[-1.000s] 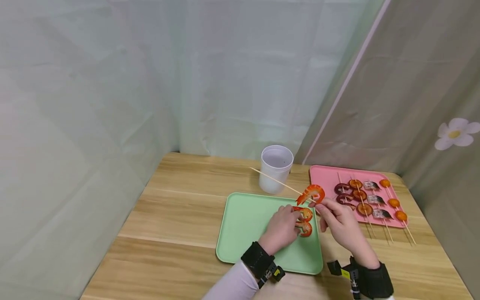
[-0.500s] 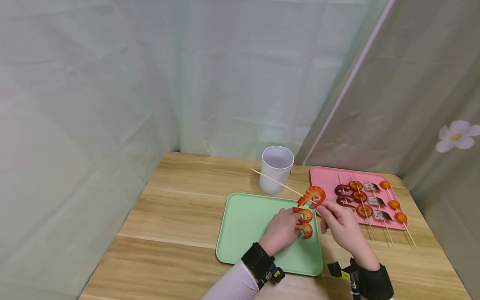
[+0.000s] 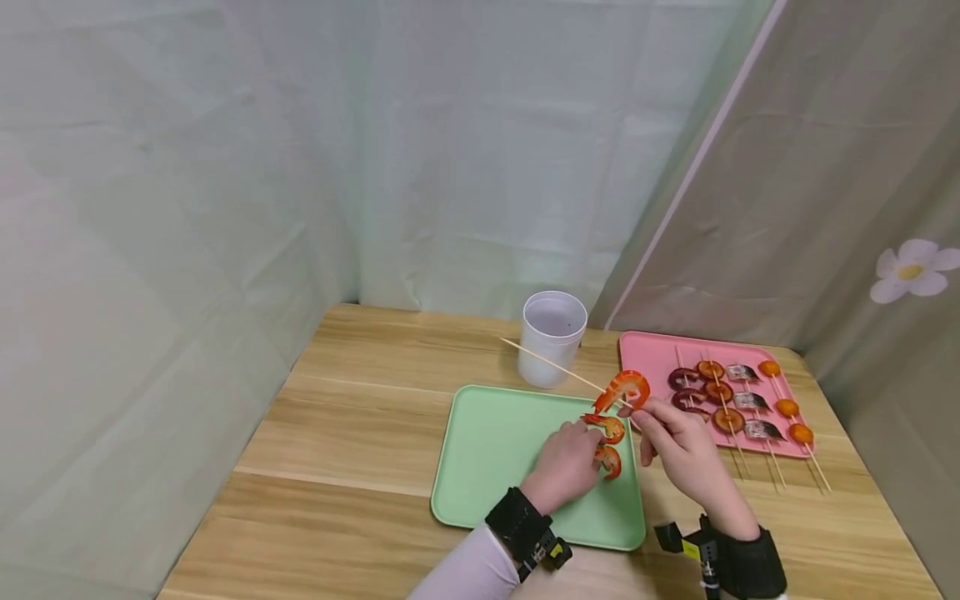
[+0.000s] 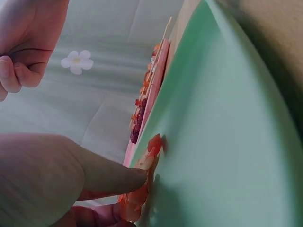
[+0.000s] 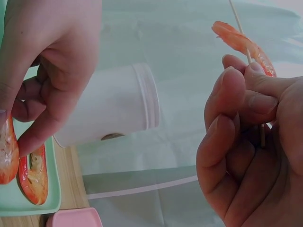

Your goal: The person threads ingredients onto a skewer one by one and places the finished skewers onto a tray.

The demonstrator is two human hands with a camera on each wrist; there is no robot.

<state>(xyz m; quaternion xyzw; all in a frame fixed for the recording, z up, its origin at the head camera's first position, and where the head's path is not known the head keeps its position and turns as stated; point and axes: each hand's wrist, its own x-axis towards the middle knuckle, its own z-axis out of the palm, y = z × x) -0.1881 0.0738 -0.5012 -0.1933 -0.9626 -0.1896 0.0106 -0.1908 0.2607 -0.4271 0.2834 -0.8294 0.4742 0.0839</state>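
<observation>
In the head view my right hand (image 3: 678, 446) holds a thin wooden skewer (image 3: 551, 365) that runs through one orange shrimp (image 3: 628, 388), just ahead of the fingertips. The skewer's pointed end reaches up and left, over the cup's front. My left hand (image 3: 566, 467) is low over the green tray (image 3: 480, 450), its thumb and fingers pinching the nearer of two loose shrimp (image 5: 7, 153). The other loose shrimp (image 3: 609, 429) lies just beyond it on the tray. Part of the pinched shrimp is hidden by the fingers in the head view.
A white cup (image 3: 551, 350) stands behind the green tray. To the right, a pink tray (image 3: 645, 350) carries several loaded skewers, with octopus-like pieces, round brown slices, fish-like pieces and orange balls (image 3: 801, 434). Their stick ends overhang its front edge. Curtains hang behind the wooden table (image 3: 322, 450).
The left hand has drawn the nearer shrimp slightly toward the person, widening its gap from the other loose one. The right hand and the skewer stay nearly still.
</observation>
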